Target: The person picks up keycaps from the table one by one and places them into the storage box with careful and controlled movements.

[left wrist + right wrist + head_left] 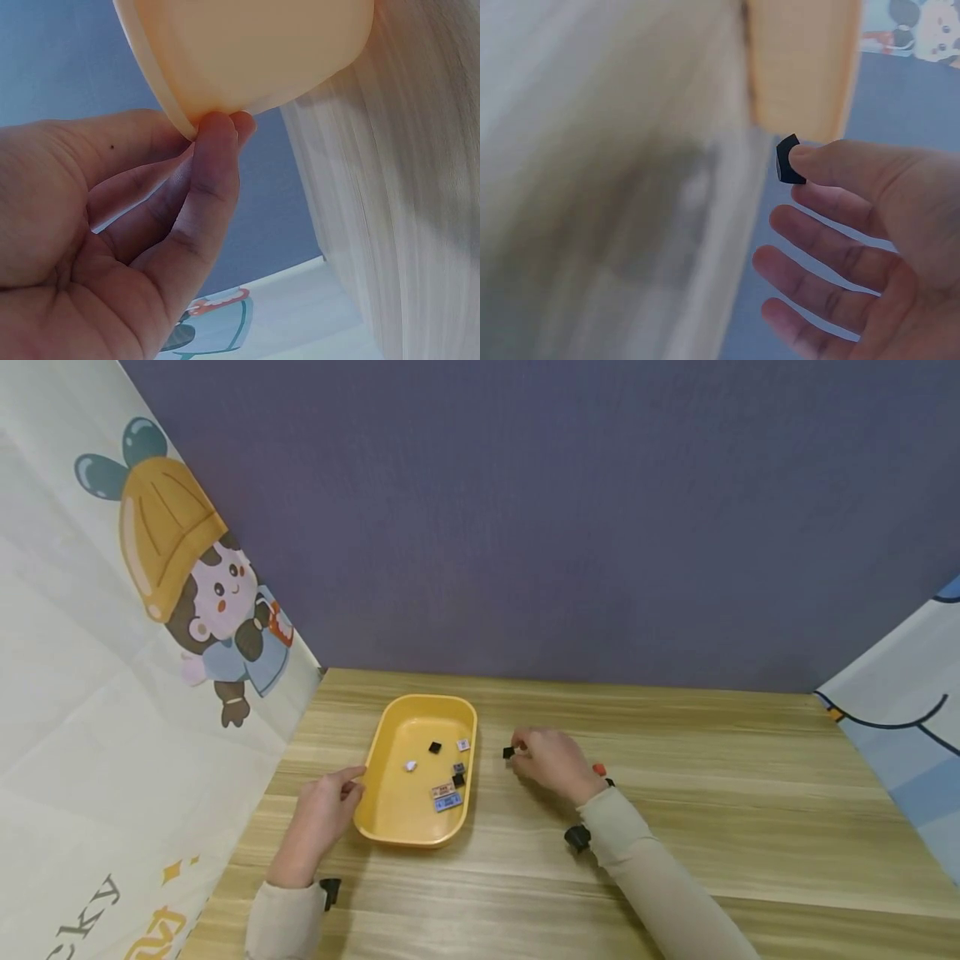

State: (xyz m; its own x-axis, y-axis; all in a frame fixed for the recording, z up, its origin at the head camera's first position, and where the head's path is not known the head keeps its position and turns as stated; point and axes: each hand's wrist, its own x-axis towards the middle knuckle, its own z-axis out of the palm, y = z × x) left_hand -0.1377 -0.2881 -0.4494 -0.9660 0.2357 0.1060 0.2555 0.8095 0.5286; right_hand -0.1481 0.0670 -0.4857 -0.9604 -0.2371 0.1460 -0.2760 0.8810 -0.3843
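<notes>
A yellow tray [415, 839] with rounded corners sits on the left part of the table. My left hand [321, 814] holds the tray's left rim; in the left wrist view its thumb and fingers pinch the edge [154, 71]. Right of the tray, my right hand [553, 763] pinches a small black block [508, 752] between thumb and index finger. The right wrist view shows this block [786, 161] at the fingertips, the other fingers spread. Inside the tray lie a white piece [410, 766], a black piece [435, 747], a blue printed tile [448, 802] and several other small pieces.
A small red piece [599, 769] lies on the wooden table [720, 827] beside my right wrist, partly hidden by it. A dark purple panel [525, 527] stands along the table's back edge. A printed cloth [187, 793] borders the left side, another the right.
</notes>
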